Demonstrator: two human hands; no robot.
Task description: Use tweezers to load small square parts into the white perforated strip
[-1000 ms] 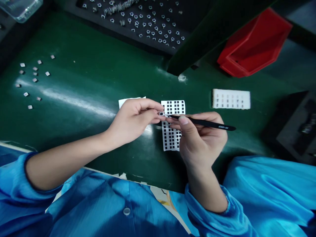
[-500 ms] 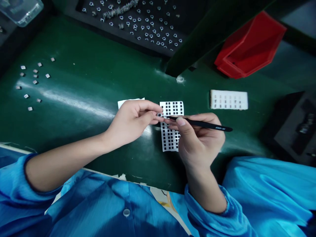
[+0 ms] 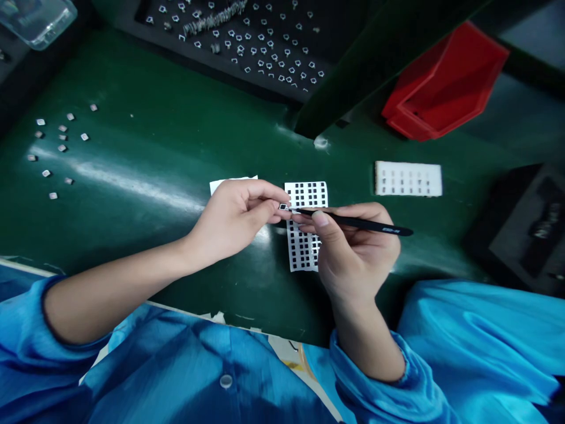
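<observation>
Between the thumb and fingers of my left hand [image 3: 241,215] is a small square part [image 3: 283,206], white-rimmed with a dark centre. My right hand [image 3: 353,247] grips a pair of black tweezers [image 3: 366,223], their thin tips touching or almost touching the part's right side. Beneath the hands lies a white sheet [image 3: 305,187] bearing rows of small black squares; my fingers and the tweezers cover some of it. A white paper [image 3: 220,184] shows partly behind my left hand.
Several small square parts [image 3: 62,137] are scattered at the left. A dark tray [image 3: 194,65] of small metal frames stands at the back. To the right are a red bin [image 3: 445,88], a white foam block [image 3: 408,178] and a black box [image 3: 516,229]. A dark post [image 3: 344,88] rises behind the sheet.
The small square part has tilted slightly between my left fingers. The tweezers have shifted very slightly left, and both hands keep their grips.
</observation>
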